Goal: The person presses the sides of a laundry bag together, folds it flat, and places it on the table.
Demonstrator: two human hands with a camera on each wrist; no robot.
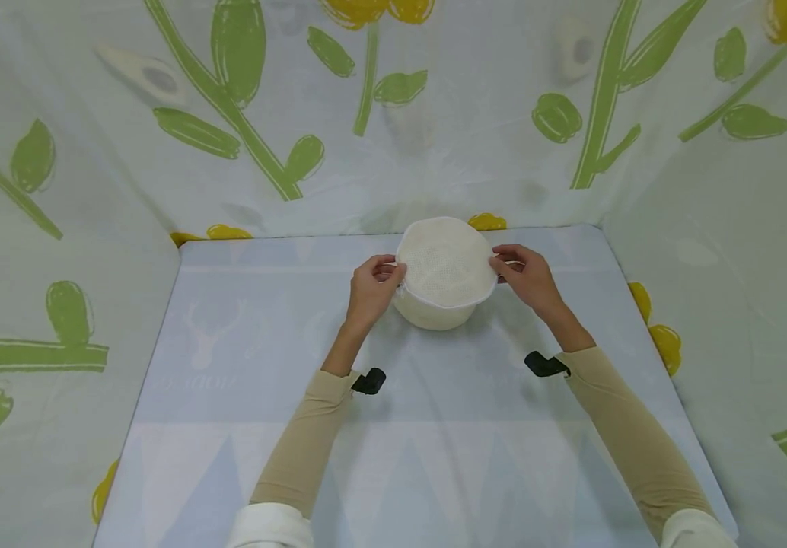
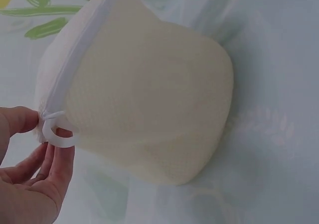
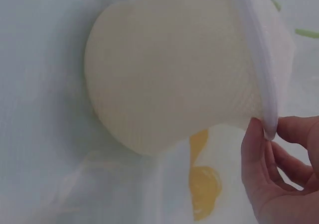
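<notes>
A cream mesh laundry bag (image 1: pixel 443 262) with a drum-like shape stands near the far edge of the table, its mesh top facing up. A white zipper edging (image 2: pixel 79 52) runs around the rim. My left hand (image 1: pixel 370 289) pinches this rim at the left, thumb on one side and fingers on the other. Beside those fingers hangs a white plastic ring (image 2: pixel 61 142). At the opposite side, my right hand (image 1: pixel 529 280) pinches the rim between thumb and fingers, as the right wrist view shows. Whatever may be inside the bag is hidden.
The pale blue table (image 1: pixel 229 396) is printed with triangles and a deer head. Pale curtains (image 1: pixel 476 91) with green leaves and yellow flowers enclose it at the back and both sides. A black wrist mount (image 1: pixel 369 381) sits at the left sleeve, another mount (image 1: pixel 546 364) at the right.
</notes>
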